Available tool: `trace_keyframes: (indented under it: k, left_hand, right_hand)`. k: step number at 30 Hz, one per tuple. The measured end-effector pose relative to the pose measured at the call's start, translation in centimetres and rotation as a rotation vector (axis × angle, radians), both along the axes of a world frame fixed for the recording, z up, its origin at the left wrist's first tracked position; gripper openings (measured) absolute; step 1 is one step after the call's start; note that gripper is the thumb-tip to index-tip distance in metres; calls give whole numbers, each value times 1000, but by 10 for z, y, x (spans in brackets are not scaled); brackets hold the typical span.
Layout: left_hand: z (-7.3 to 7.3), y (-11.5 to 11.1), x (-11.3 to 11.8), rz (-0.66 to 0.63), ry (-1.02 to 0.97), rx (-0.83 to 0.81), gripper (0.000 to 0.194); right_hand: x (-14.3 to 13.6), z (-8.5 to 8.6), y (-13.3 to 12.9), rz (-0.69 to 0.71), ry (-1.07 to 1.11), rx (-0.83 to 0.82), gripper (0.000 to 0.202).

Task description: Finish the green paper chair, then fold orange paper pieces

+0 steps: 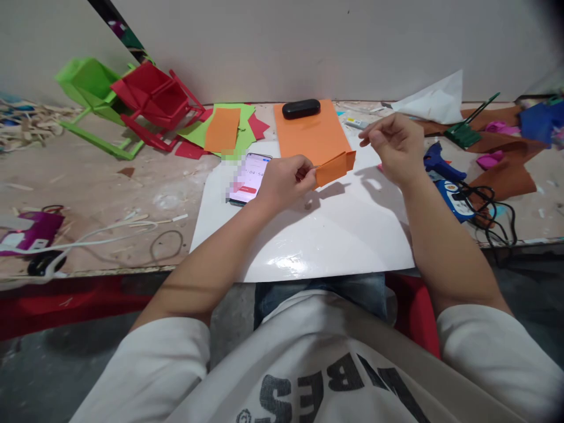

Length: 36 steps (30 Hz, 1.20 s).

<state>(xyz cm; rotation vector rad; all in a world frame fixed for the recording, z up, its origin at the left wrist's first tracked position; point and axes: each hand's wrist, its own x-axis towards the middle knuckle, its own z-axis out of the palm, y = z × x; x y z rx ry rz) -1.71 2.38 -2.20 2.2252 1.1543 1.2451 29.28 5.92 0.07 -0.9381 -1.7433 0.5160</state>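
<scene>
My left hand is closed on a small folded piece of orange paper, pinched at its left end between thumb and fingers. The piece is held above a white glossy sheet, and its far end has a short bent flap. Off to the right, my right hand is raised above the table with loosely curled fingers and nothing visible in it. Behind the folded piece lies a larger orange sheet with a black oblong case on it. A lit phone rests beside my left hand.
Green and red paper chair models stand at back left, near green and orange paper scraps. On the right are a blue glue gun, a black cable and brown paper. White cords cross the left side.
</scene>
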Motion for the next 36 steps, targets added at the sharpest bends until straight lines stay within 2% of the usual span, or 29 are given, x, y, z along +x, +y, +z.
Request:
trace_keyframes:
  k: [4, 7, 9, 14, 23, 30, 36]
  left_hand:
    - [0, -3, 2, 21, -60, 19, 13]
    - [-1, -5, 4, 31, -85, 35, 15]
    - [-2, -6, 6, 22, -103, 42, 13]
    - [-3, -9, 9, -51, -125, 36, 23]
    - [-5, -9, 8, -46, -110, 89, 18]
    - [1, -12, 9, -148, -251, -28, 19]
    - [-3, -5, 9, -195, -332, -161, 32]
  right_hand:
    - [-27, -13, -6, 159, 81, -190, 69]
    - [-44, -20, -16, 209, 106, -329, 69]
    - [-50, -21, -21, 192, 119, -357, 69]
    - [-53, -17, -27, 145, 124, -324, 68]
    - [-59, -20, -28, 157, 163, -285, 59]
    - [-62, -24, -27, 152, 218, -253, 58]
    - [-66, -30, -31, 173, 255, -202, 74]
